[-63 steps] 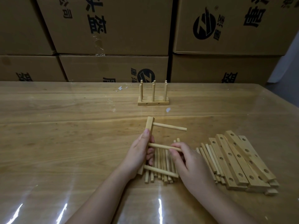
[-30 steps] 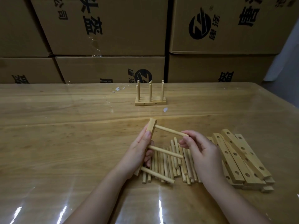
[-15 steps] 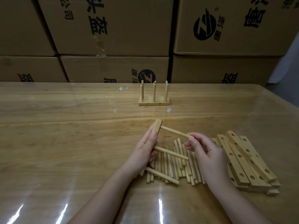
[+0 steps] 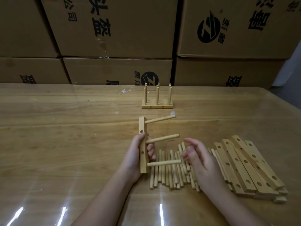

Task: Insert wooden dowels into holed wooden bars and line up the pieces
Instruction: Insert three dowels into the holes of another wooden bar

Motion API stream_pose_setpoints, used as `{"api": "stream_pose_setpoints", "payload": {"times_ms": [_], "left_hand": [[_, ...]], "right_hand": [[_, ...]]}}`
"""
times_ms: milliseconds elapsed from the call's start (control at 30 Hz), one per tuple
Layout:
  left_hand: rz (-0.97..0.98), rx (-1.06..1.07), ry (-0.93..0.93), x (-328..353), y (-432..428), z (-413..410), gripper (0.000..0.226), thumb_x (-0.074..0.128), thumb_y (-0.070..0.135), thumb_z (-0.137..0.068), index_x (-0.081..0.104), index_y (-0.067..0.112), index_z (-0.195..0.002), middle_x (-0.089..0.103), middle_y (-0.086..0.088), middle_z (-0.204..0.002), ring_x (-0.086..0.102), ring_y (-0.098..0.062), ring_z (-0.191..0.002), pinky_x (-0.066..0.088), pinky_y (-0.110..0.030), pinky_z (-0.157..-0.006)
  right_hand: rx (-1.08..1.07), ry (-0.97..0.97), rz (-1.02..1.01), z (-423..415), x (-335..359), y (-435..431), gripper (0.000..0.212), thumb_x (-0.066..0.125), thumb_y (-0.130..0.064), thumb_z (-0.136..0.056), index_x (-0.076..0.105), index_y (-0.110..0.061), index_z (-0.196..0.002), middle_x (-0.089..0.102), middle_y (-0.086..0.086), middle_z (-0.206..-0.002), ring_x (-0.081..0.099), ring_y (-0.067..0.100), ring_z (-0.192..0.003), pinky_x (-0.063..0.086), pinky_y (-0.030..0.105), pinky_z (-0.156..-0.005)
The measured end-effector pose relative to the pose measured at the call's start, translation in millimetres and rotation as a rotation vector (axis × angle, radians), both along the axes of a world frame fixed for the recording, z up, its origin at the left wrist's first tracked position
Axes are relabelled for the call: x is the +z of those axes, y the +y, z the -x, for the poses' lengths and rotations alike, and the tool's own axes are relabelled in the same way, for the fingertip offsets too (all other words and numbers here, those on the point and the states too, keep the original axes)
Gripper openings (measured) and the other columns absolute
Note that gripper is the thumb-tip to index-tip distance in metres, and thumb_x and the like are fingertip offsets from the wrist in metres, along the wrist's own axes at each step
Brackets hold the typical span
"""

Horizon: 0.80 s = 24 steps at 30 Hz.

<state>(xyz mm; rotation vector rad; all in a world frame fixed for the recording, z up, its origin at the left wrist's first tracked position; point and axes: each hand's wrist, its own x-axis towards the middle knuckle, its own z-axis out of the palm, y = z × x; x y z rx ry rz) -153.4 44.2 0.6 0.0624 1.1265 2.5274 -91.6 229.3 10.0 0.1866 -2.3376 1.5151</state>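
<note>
My left hand (image 4: 136, 158) grips a holed wooden bar (image 4: 143, 128) and holds it upright above the table. Three dowels stick out of the bar to the right: a top dowel (image 4: 160, 119), a middle dowel (image 4: 162, 138) and a bottom dowel (image 4: 164, 162). My right hand (image 4: 199, 158) hovers just right of the dowel tips, fingers loosely curled, holding nothing. Under both hands lies a heap of loose dowels (image 4: 169, 172). A stack of holed bars (image 4: 249, 167) lies to the right. Finished pieces (image 4: 157, 99) with upright dowels stand farther back on the table.
The wooden table (image 4: 65, 136) has a glossy clear cover with bright reflections near the front edge. Stacked cardboard boxes (image 4: 114, 30) form a wall right behind the table. The table's right edge slants away at the far right.
My right hand has let go of the top dowel and drawn back. The left hand has turned the bar more upright, so the three dowels now point right.
</note>
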Motion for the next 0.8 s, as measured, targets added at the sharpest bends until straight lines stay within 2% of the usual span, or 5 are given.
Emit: {"api": "stream_pose_setpoints", "payload": {"times_ms": [167, 400, 500, 600, 800], "left_hand": [[0.042, 0.02, 0.025, 5.9, 4.0, -2.8, 0.022, 0.052, 0.036, -0.083, 0.056, 0.014, -0.079, 0.052, -0.004, -0.06, 0.049, -0.014, -0.053, 0.043, -0.023, -0.052], [0.098, 0.002, 0.068, 5.2, 2.7, -4.8, 0.023, 0.051, 0.035, -0.084, 0.054, 0.016, -0.096, 0.06, -0.005, -0.068, 0.054, -0.012, -0.057, 0.044, -0.024, -0.056], [0.132, 0.025, 0.122, 1.3, 1.3, -2.9, 0.024, 0.059, 0.036, -0.082, 0.064, 0.018, -0.098, 0.063, -0.005, -0.077, 0.06, -0.011, -0.067, 0.049, -0.025, -0.061], [0.148, 0.038, 0.174, 1.2, -0.1, -2.0, 0.028, 0.071, 0.034, -0.072, 0.073, 0.018, -0.095, 0.066, -0.002, -0.081, 0.065, -0.012, -0.074, 0.055, -0.026, -0.066], [0.116, 0.022, 0.195, 0.4, -0.5, -2.3, 0.029, 0.077, 0.026, -0.068, 0.075, 0.019, -0.096, 0.071, -0.007, -0.09, 0.068, -0.015, -0.081, 0.055, -0.024, -0.07]], "right_hand": [[0.115, -0.053, -0.172, -2.8, -0.4, -2.5, 0.043, 0.04, -0.072, -0.077, 0.05, -0.047, -0.11, 0.061, -0.013, -0.083, 0.058, 0.002, -0.074, 0.045, 0.016, -0.06], [0.146, 0.054, -0.092, -4.6, 3.1, -6.2, 0.02, 0.052, -0.045, -0.081, 0.063, -0.031, -0.088, 0.065, -0.013, -0.073, 0.06, 0.009, -0.063, 0.045, 0.019, -0.055], [0.13, 0.016, 0.017, -4.8, 5.2, -5.1, 0.015, 0.055, -0.041, -0.079, 0.063, -0.03, -0.086, 0.066, -0.005, -0.07, 0.061, 0.01, -0.06, 0.048, 0.021, -0.051], [0.064, -0.032, 0.189, -1.6, 7.9, -0.6, 0.006, 0.061, -0.02, -0.083, 0.064, -0.025, -0.086, 0.067, -0.004, -0.075, 0.064, 0.009, -0.067, 0.054, 0.023, -0.059], [0.004, -0.042, 0.381, 1.4, 13.7, 6.4, 0.011, 0.059, -0.014, -0.085, 0.064, -0.018, -0.093, 0.068, -0.007, -0.077, 0.063, 0.002, -0.07, 0.048, 0.011, -0.062]]}}
